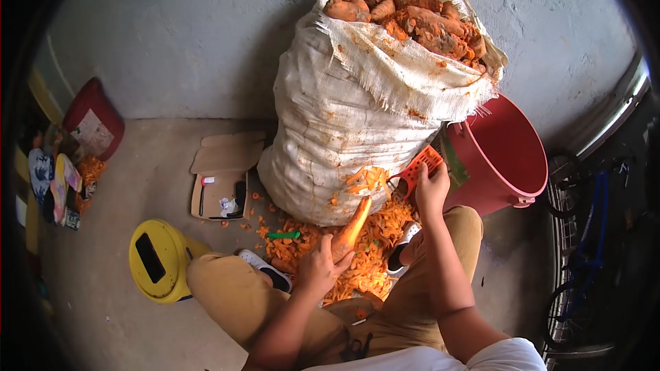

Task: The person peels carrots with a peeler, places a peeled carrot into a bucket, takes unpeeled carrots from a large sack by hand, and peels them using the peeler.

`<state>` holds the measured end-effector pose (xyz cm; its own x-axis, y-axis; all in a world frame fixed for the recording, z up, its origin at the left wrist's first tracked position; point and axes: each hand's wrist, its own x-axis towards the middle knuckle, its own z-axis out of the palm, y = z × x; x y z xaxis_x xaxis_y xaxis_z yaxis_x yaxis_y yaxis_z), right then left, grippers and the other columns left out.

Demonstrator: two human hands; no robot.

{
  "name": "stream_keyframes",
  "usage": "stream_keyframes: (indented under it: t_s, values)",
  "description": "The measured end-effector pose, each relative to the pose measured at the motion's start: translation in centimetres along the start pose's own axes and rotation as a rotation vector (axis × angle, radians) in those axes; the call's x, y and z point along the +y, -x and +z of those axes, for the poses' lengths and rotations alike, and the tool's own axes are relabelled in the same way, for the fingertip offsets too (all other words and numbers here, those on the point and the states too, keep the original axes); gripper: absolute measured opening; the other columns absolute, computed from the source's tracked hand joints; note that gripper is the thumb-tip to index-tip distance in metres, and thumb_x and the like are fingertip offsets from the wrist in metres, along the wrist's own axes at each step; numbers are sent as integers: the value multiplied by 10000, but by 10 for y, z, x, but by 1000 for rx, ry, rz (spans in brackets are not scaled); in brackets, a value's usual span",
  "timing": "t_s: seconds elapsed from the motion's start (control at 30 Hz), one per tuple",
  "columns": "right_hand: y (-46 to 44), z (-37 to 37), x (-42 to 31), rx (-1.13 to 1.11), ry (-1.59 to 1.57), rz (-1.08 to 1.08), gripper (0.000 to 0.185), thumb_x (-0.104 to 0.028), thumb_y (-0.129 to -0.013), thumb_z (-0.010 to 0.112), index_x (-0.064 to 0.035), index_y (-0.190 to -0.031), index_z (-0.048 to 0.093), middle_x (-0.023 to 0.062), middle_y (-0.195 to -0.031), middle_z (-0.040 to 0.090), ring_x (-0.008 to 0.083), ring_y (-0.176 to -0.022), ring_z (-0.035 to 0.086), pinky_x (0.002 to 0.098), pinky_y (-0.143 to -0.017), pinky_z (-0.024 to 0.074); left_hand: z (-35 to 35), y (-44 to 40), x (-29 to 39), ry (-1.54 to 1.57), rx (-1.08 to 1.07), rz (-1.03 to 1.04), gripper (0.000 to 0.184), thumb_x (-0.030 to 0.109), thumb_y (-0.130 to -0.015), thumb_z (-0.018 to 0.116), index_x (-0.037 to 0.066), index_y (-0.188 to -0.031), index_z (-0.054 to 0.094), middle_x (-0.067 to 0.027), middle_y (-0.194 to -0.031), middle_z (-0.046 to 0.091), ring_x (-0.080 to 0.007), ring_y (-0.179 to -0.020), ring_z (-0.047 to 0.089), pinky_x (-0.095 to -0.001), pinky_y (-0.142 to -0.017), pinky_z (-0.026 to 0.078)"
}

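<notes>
My left hand (320, 266) grips the thick end of a carrot (356, 225); its upper part is bright orange and looks peeled, and it points up and away from me. In my right hand (432, 194) is a red peeler (416, 167) with a perforated body, held to the right of the carrot and apart from it. Orange peelings (368, 271) lie heaped on the floor between my feet, beneath the carrot. A large white woven sack (337, 117) stands just ahead, filled to its open top with unpeeled carrots (433, 24). More shreds cling to its lower front.
To the right of the sack is a red bucket (517, 177). An open cardboard box (223, 158) and a yellow lidded bin (148, 269) with a phone-like black object on it stand to the left. Beside the heap lies a green tool (284, 235). A bicycle (591, 261) is far right.
</notes>
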<state>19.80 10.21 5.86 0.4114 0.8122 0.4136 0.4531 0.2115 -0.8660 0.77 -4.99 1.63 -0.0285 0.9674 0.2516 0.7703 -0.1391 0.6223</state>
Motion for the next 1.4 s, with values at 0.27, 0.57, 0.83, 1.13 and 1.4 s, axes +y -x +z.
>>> stream_keyframes:
  t_s: [0.27,0.57,0.83,1.13,1.4]
  values:
    - [69,23,-28,-352,43,-189,154,-78,-739,571,30,-743,461,159,-565,509,268,-463,505,345,-461,408,1,-4,-1,-155,80,97,447,348,-730,600,-10,-947,443,-142,-725,530,-286,-648,553,-358,-537,457]
    - [-5,0,3,-170,-53,-16,181,-71,-786,547,40,-922,507,111,-697,585,152,-609,572,271,-553,448,16,-1,-19,859,-199,-398,439,420,-788,504,25,-974,458,-71,-676,493,-169,-522,486,-359,-553,489]
    - [53,22,-25,-505,-648,354,197,-75,-840,490,20,-1013,475,33,-804,554,92,-666,521,222,-616,435,10,-7,-3,2022,-568,-680,556,477,-766,423,-29,-992,458,-94,-717,484,-108,-483,457,-324,-507,513]
    - [63,17,-36,-569,-581,219,197,-72,-836,500,19,-1005,451,66,-840,562,109,-720,540,235,-644,450,20,-7,-18,2181,-645,-665,591,549,-778,399,-16,-945,442,-62,-654,477,-44,-379,360,-234,-430,387]
    - [15,19,-4,-277,-588,232,166,-60,-837,490,20,-982,479,47,-824,557,104,-697,530,220,-630,445,22,-2,-19,2372,-797,-607,579,514,-785,444,-33,-971,414,-79,-642,479,-44,-369,359,-227,-424,403]
